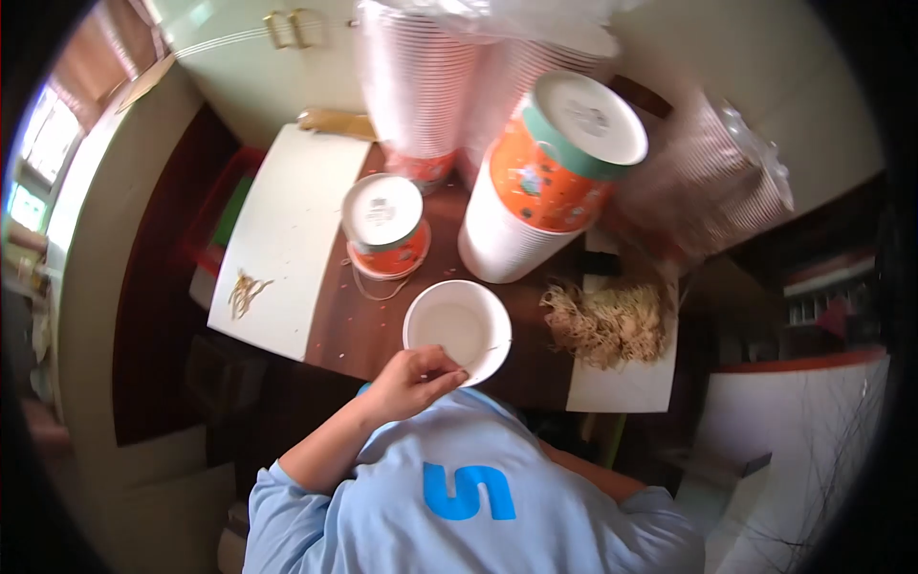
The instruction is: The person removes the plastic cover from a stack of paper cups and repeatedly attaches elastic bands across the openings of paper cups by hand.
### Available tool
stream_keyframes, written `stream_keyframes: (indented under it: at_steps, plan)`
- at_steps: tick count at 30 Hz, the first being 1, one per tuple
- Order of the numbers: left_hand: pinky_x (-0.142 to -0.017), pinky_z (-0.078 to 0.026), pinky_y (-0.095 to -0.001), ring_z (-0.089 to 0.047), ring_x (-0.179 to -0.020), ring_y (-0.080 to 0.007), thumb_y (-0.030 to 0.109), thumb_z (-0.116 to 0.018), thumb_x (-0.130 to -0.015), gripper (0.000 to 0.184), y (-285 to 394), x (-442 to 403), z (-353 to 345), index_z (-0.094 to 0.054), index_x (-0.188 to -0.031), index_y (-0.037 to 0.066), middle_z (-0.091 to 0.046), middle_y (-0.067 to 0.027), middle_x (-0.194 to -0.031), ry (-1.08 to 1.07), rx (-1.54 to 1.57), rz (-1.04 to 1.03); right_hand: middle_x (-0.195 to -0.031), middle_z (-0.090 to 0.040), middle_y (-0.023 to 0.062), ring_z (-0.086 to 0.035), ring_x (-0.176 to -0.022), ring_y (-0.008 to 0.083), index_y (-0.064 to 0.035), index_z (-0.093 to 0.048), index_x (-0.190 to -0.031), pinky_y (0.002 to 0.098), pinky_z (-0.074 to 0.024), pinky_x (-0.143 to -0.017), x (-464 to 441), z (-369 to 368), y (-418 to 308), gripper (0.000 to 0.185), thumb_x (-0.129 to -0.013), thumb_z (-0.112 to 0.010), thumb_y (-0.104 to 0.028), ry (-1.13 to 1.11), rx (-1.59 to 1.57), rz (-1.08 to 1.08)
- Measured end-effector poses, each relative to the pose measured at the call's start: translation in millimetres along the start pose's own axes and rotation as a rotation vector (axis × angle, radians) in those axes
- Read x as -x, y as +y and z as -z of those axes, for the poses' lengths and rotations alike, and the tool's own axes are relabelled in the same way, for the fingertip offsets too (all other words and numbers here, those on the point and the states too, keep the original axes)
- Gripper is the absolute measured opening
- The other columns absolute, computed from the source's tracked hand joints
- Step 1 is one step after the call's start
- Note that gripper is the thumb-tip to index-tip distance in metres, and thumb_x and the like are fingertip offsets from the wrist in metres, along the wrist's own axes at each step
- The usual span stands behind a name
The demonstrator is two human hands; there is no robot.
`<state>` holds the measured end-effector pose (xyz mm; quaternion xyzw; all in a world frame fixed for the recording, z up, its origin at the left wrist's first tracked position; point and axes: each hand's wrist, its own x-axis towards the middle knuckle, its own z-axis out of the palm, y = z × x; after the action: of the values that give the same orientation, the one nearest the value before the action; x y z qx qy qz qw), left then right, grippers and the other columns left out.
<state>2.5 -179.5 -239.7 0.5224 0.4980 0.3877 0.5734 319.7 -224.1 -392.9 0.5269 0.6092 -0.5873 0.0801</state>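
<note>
A white paper cup (457, 325) is in front of me near the table's front edge, its open mouth facing up toward me. My left hand (413, 381) is closed at the near rim of this cup, thumb and fingers pinched on its edge. Only the right forearm (593, 471) shows, beside my light blue shirt; my right hand is hidden. Just beyond the cup, an upside-down orange and green cup (387, 251) rests on the table with a thin loop of string (381, 290) by its base.
A tall stack of upturned cups (540, 182) leans behind. Plastic-wrapped cup stacks (421, 81) stand at the back, with another wrapped stack (703, 182) at right. A tangled bundle of tan strings (612, 323) lies right; a few strands (247, 293) lie on a white board (287, 230) at left.
</note>
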Motion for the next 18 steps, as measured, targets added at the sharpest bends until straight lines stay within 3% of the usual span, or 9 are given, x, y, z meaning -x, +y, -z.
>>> stream_keyframes:
  at_steps: [2, 6, 10, 12, 13, 16, 17, 18]
  plan:
    - [-0.067, -0.048, -0.0282, -0.060, -0.075, -0.0146, 0.012, -0.066, -0.088, 0.012, 3, -5, -4, -0.068, -0.090, 0.001, -0.063, -0.0068, -0.082, -0.003, -0.053, -0.024, -0.081, -0.060, 0.0134, -0.059, -0.078, 0.0261, -0.0028, -0.060, -0.086, 0.0351, -0.0465, -0.075, 0, 4, -1, 0.028, -0.097, -0.045, -0.023, 0.028, -0.057, 0.002]
    - [-0.070, -0.049, -0.0330, -0.062, -0.079, -0.0220, 0.018, -0.064, -0.090, 0.018, 4, -11, -9, -0.068, -0.089, 0.001, -0.063, -0.0104, -0.085, -0.036, -0.152, -0.064, -0.079, -0.060, 0.0137, -0.059, -0.077, 0.0264, -0.0026, -0.061, -0.082, 0.0353, -0.0469, -0.073, -3, 18, -18, 0.030, -0.097, -0.045, -0.023, 0.176, -0.188, 0.088]
    - [-0.071, -0.049, -0.0351, -0.063, -0.079, -0.0254, 0.018, -0.064, -0.089, 0.019, 10, -16, -14, -0.068, -0.089, 0.000, -0.064, -0.0128, -0.085, -0.096, -0.160, 0.008, -0.078, -0.060, 0.0140, -0.060, -0.075, 0.0266, -0.0024, -0.062, -0.078, 0.0354, -0.0473, -0.071, 18, 70, -106, 0.033, -0.097, -0.045, -0.022, 0.548, -0.088, 0.486]
    - [-0.070, -0.049, -0.0355, -0.063, -0.079, -0.0258, 0.018, -0.064, -0.089, 0.018, 5, -20, -21, -0.067, -0.089, 0.000, -0.064, -0.0137, -0.084, -0.127, -0.189, -0.014, -0.085, -0.058, 0.0114, -0.058, -0.077, 0.0231, -0.0005, -0.059, -0.083, 0.0365, -0.0465, -0.073, 33, 97, -152, 0.022, -0.095, -0.047, -0.014, 0.589, 0.079, 0.650]
    - [-0.068, -0.049, -0.0367, -0.063, -0.076, -0.0274, 0.017, -0.064, -0.087, 0.018, 5, -21, -26, -0.067, -0.088, -0.001, -0.064, -0.0150, -0.081, -0.127, -0.215, -0.041, -0.088, -0.060, 0.0113, -0.060, -0.080, 0.0252, 0.0013, -0.060, -0.095, 0.0348, -0.0476, -0.078, 29, 101, -157, 0.025, -0.093, -0.056, -0.024, 0.618, 0.077, 0.783]
    - [-0.066, -0.049, -0.0373, -0.062, -0.071, -0.0283, 0.018, -0.064, -0.087, 0.019, 7, -25, -39, -0.067, -0.086, -0.001, -0.064, -0.0156, -0.078, -0.132, -0.231, -0.052, -0.101, -0.059, 0.0135, -0.059, -0.090, 0.0247, 0.0050, -0.052, -0.116, 0.0329, -0.0455, -0.087, 27, 104, -195, 0.041, -0.092, -0.059, -0.028, 0.551, 0.135, 1.043]
    - [-0.064, -0.049, -0.0382, -0.062, -0.068, -0.0285, 0.018, -0.064, -0.086, 0.020, 6, -26, -44, -0.066, -0.085, -0.001, -0.064, -0.0161, -0.075, -0.107, -0.233, -0.087, -0.110, -0.057, 0.0158, -0.057, -0.100, 0.0240, 0.0070, -0.044, -0.128, 0.0329, -0.0416, -0.095, 20, 104, -187, 0.056, -0.091, -0.061, -0.032, 0.237, -0.147, 0.961]
    - [-0.064, -0.049, -0.0387, -0.062, -0.067, -0.0293, 0.020, -0.064, -0.086, 0.020, 4, -27, -47, -0.067, -0.084, 0.000, -0.064, -0.0158, -0.074, -0.097, -0.230, -0.080, -0.106, -0.059, 0.0131, -0.058, -0.094, 0.0186, 0.0065, -0.046, -0.124, 0.0304, -0.0448, -0.089, 22, 98, -181, 0.049, -0.093, -0.059, -0.029, 0.063, -0.429, 0.798]
